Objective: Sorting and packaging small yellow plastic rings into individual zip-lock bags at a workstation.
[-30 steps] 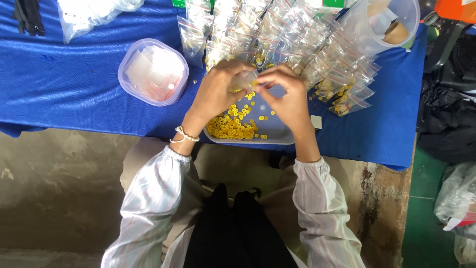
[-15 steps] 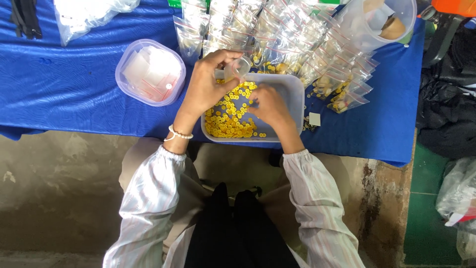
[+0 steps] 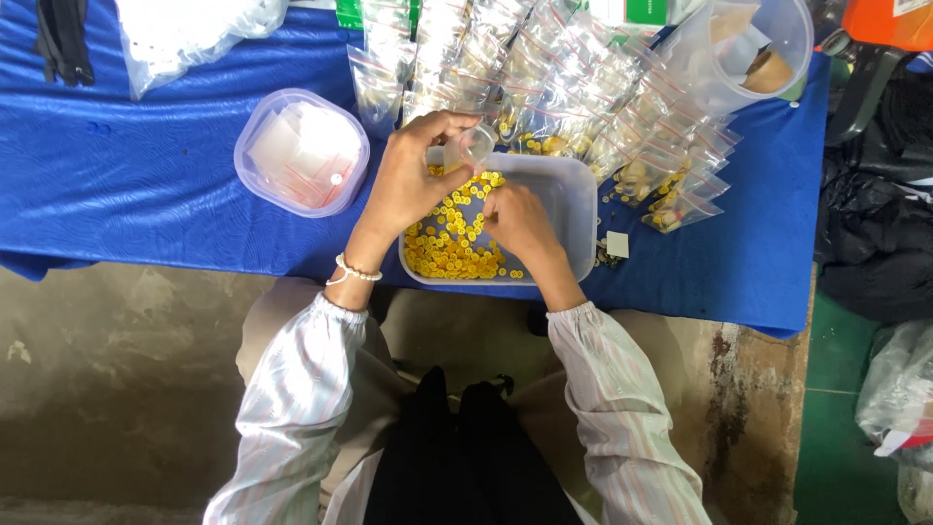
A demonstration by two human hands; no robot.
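A clear rectangular tub full of small yellow buttons sits at the near edge of the blue table. My left hand holds a small clear plastic cup just above the tub's far left corner. My right hand is down inside the tub, fingers curled among the buttons. Whether it grips any I cannot tell.
A round clear container with small zip bags stands left of the tub. Several filled zip bags lie in rows behind it. A clear jug is at the back right, a white square piece beside the tub.
My right hand has dropped from beside the cup into the buttons. My left hand has lifted the cup slightly toward the tub's far corner.
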